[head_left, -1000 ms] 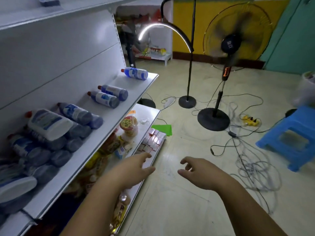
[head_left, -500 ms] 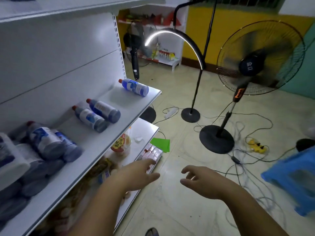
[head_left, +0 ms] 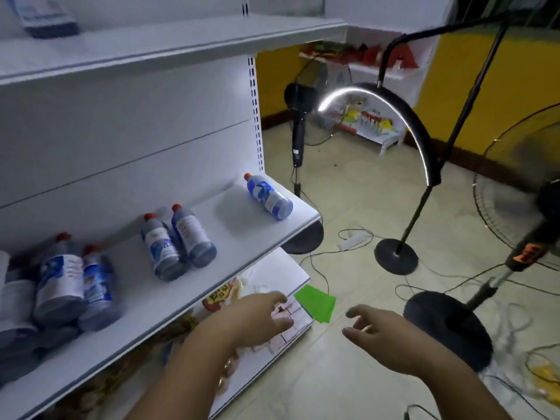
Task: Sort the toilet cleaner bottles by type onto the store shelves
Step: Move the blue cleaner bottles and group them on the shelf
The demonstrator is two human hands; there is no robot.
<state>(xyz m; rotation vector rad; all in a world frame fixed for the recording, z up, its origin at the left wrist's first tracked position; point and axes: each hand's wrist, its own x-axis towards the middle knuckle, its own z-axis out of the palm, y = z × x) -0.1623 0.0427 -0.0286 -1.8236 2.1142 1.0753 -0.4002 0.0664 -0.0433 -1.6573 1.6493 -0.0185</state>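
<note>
Blue toilet cleaner bottles with red caps lie on their sides on the white middle shelf (head_left: pixel 230 250). One bottle (head_left: pixel 268 197) lies alone near the shelf's right end. A pair of bottles (head_left: pixel 178 242) lies side by side at mid shelf. A heap of bottles (head_left: pixel 66 283) fills the left end. My left hand (head_left: pixel 251 319) hovers below the shelf edge, fingers relaxed, holding nothing. My right hand (head_left: pixel 385 338) floats over the floor with loosely curled fingers, also empty.
An upper shelf (head_left: pixel 181 40) carries a blurred white and blue item (head_left: pixel 45 16). The bottom shelf (head_left: pixel 272 277) holds snack packets. On the floor stand an arc lamp (head_left: pixel 397 256), a fan base (head_left: pixel 448 325), a second fan (head_left: pixel 298 131), cables and a green sheet (head_left: pixel 316 301).
My view has swung up and to the left, bringing the upper shelf into sight. Both hands stay empty in much the same pose, the left one a little nearer the shelf.
</note>
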